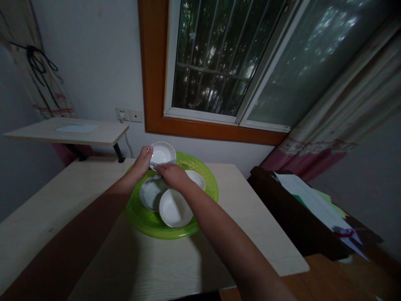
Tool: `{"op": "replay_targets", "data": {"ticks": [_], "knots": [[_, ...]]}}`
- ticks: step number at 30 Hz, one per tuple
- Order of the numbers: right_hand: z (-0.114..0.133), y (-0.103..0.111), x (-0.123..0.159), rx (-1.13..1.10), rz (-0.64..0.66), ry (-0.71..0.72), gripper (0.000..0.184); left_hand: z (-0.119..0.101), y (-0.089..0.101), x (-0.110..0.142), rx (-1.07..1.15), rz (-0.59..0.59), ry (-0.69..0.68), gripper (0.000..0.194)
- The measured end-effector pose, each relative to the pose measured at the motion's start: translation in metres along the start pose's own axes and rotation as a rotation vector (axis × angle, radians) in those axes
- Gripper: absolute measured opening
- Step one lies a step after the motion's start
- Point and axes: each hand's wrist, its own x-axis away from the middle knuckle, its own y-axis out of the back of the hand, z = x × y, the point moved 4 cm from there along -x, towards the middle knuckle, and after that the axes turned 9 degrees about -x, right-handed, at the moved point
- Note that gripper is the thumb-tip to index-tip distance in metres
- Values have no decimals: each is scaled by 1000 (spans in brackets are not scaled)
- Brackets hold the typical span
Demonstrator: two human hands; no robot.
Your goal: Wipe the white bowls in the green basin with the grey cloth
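My left hand (145, 158) grips a white bowl (163, 152) by its left rim, thumb on top, and holds it tilted over the far left part of a green plastic basket (169, 233). My right hand (171, 174) is closed at the near rim of that bowl. A thin greyish strip shows by its fingers, too small to name. Inside the basket lie a white bowl (175, 209) in front, a greyish-white dish (150, 193) to the left and another white bowl (196, 179), partly behind my right forearm.
The basket stands on a light wooden table (244, 200). A small raised shelf (40, 131) with a paper sheet is at the left. Behind are a wall socket (129, 115) and a barred window (216, 58). Papers (307, 200) lie on a dark piece of furniture at the right.
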Motion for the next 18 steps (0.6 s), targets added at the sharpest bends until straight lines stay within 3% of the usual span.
{"op": "replay_targets", "data": {"ticks": [5,9,11,15,18], "knots": [[1,-2,3,-207,-11,36,65,-4,1,2,-36,-1,-16,45],[-1,-2,3,-223,-15,-8,79,-8,0,5,-29,21,-28,44],[-3,-1,2,-171,-19,-45,75,-8,-1,6,-4,29,-7,45],[-10,3,1,-12,-32,-72,43,-9,-3,7,18,56,65,44],[-13,9,2,71,-66,-87,30,-6,-5,7,45,68,117,46]]}}
